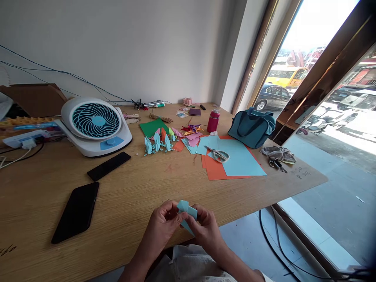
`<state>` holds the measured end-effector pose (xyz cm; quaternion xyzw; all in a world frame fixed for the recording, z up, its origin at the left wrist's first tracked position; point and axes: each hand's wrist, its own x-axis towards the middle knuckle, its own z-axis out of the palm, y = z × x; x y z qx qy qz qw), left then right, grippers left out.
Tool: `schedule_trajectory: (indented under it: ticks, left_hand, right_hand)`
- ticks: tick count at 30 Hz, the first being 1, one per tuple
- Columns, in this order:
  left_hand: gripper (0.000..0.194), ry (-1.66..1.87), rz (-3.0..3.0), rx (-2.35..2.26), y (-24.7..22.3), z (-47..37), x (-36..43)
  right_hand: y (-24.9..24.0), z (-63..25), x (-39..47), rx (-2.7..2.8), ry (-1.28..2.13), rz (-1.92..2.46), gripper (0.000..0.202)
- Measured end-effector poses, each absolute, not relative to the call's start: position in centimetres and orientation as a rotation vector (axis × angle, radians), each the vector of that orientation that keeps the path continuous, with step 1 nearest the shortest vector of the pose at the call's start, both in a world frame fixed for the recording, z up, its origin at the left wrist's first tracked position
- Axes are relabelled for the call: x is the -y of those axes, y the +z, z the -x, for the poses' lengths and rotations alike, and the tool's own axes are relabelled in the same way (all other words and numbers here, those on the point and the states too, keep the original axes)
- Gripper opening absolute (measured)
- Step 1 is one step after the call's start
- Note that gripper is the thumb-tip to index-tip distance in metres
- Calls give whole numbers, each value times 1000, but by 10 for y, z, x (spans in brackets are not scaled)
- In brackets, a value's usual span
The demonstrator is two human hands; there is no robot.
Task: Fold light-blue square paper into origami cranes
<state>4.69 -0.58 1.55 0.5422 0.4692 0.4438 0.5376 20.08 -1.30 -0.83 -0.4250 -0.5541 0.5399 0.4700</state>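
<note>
A small folded piece of light blue paper [183, 206] is held up over the table's front edge. My left hand [165, 220] pinches it from the left, thumb on its near face. From the right, my right hand [206, 226] grips the same piece, with the thumbs close together. A narrow part of the paper points down between the hands. Farther back stand several folded light blue paper figures [157, 142]. To their right, scissors [219, 155] lie on light blue sheets [242, 158], with orange sheets [213, 172] underneath.
Two black phones [76, 211] [109, 166] lie on the wooden table [132, 211] at left, near a white fan [96, 121]. A pink bottle [213, 120], a teal bag [249, 127] and keys [277, 165] are at right. The table's edge runs past my right hand.
</note>
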Motion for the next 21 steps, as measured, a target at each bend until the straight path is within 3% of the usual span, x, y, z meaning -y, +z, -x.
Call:
schedule_trajectory:
  ticks: [11, 21]
  left_hand:
    - [29, 1133, -1343, -1113, 12, -39, 11]
    - [35, 1207, -1468, -1183, 10, -37, 15]
  right_hand:
    - [-12, -196, 16, 1363, 1472, 912, 33]
    - [-14, -193, 18, 1411, 1365, 981, 34]
